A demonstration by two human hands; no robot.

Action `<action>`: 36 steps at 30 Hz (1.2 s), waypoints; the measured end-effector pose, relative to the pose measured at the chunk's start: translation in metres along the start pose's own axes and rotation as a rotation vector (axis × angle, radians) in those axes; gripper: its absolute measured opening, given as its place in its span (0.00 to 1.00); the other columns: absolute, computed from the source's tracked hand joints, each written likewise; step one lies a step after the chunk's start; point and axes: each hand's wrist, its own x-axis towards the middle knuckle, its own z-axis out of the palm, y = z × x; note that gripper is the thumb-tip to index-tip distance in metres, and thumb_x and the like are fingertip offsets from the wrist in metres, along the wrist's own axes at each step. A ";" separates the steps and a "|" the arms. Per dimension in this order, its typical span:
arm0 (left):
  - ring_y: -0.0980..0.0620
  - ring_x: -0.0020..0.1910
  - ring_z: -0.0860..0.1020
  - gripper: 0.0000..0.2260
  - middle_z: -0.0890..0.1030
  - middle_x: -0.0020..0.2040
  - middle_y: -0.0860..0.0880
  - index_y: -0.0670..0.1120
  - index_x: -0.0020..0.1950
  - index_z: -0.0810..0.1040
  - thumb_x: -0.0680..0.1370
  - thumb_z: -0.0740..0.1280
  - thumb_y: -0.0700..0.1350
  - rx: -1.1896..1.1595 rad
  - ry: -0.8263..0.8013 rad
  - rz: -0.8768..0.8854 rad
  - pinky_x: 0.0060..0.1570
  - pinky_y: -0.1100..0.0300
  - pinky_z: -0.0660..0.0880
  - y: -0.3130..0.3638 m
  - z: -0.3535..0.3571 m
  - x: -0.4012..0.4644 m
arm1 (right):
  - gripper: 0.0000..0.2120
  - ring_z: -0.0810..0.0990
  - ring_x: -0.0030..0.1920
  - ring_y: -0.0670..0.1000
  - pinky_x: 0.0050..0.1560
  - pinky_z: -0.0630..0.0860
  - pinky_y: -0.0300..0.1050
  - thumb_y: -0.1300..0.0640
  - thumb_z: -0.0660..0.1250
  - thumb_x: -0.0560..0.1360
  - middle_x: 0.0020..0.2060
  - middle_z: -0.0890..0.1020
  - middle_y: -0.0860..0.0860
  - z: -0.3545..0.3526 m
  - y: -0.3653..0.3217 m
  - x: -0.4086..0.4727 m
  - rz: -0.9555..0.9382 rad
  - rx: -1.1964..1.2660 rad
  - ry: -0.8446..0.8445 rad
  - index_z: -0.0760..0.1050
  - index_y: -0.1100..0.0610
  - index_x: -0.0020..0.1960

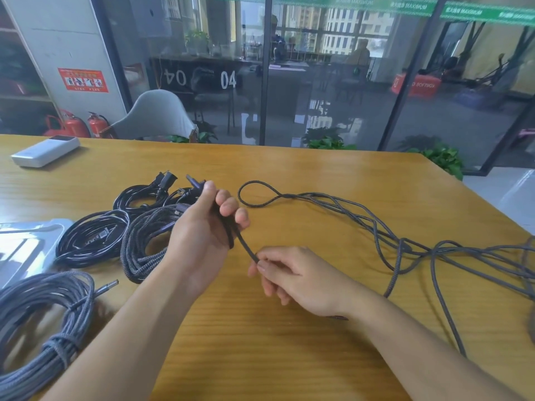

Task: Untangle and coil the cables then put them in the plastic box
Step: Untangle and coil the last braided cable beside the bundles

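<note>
Fingers (228, 206) of the left hand (202, 227) curl round a dark cable (246, 247); the right hand (292, 276) pinches the same cable lower down, just right of the left hand. Left of the left hand lie coils: a grey bundle (37, 314) nearest the person, a braided coil (144, 241), black coils (92, 235), and a clear box lid (26, 244) at the table (289, 342) edge. Right of the left hand sprawls a loose grey cable (405, 247).
</note>
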 end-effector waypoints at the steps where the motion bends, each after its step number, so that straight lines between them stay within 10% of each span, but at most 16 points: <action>1: 0.53 0.29 0.68 0.17 0.65 0.34 0.53 0.49 0.40 0.66 0.87 0.56 0.53 0.007 -0.026 -0.029 0.35 0.62 0.73 0.000 0.002 -0.002 | 0.12 0.75 0.33 0.48 0.39 0.76 0.46 0.53 0.59 0.87 0.35 0.80 0.48 0.002 0.002 0.001 0.000 -0.010 -0.019 0.81 0.53 0.54; 8: 0.55 0.27 0.52 0.20 0.56 0.30 0.55 0.51 0.33 0.64 0.84 0.58 0.56 0.102 -0.209 -0.166 0.29 0.59 0.51 0.001 0.007 -0.009 | 0.13 0.70 0.30 0.46 0.34 0.67 0.43 0.46 0.61 0.86 0.31 0.76 0.47 -0.003 0.013 0.008 -0.025 -0.142 0.037 0.81 0.46 0.46; 20: 0.54 0.26 0.49 0.21 0.56 0.27 0.56 0.52 0.31 0.63 0.82 0.59 0.56 0.168 -0.230 -0.180 0.26 0.60 0.50 0.019 -0.002 -0.010 | 0.16 0.72 0.35 0.48 0.41 0.79 0.49 0.44 0.62 0.85 0.31 0.72 0.46 -0.096 0.044 -0.019 0.296 -0.167 -0.064 0.81 0.50 0.44; 26: 0.56 0.24 0.51 0.21 0.60 0.25 0.58 0.53 0.31 0.64 0.82 0.60 0.56 0.215 -0.396 -0.329 0.24 0.62 0.50 -0.002 0.007 -0.014 | 0.30 0.77 0.28 0.49 0.30 0.69 0.42 0.27 0.62 0.76 0.25 0.78 0.47 -0.077 0.029 -0.006 0.427 -0.802 0.440 0.79 0.52 0.36; 30: 0.59 0.23 0.54 0.20 0.57 0.27 0.56 0.52 0.31 0.63 0.81 0.59 0.57 0.319 -0.407 -0.380 0.24 0.63 0.51 -0.016 0.014 -0.017 | 0.26 0.67 0.25 0.48 0.26 0.61 0.42 0.36 0.70 0.77 0.22 0.72 0.48 -0.063 0.024 0.002 0.128 -0.491 0.800 0.73 0.55 0.33; 36: 0.55 0.26 0.53 0.21 0.56 0.30 0.53 0.51 0.33 0.61 0.84 0.57 0.56 0.513 -0.414 -0.332 0.27 0.62 0.54 -0.026 0.015 -0.016 | 0.16 0.69 0.29 0.48 0.32 0.66 0.49 0.53 0.64 0.84 0.28 0.74 0.50 -0.042 0.009 0.006 -0.029 -0.034 0.779 0.79 0.52 0.39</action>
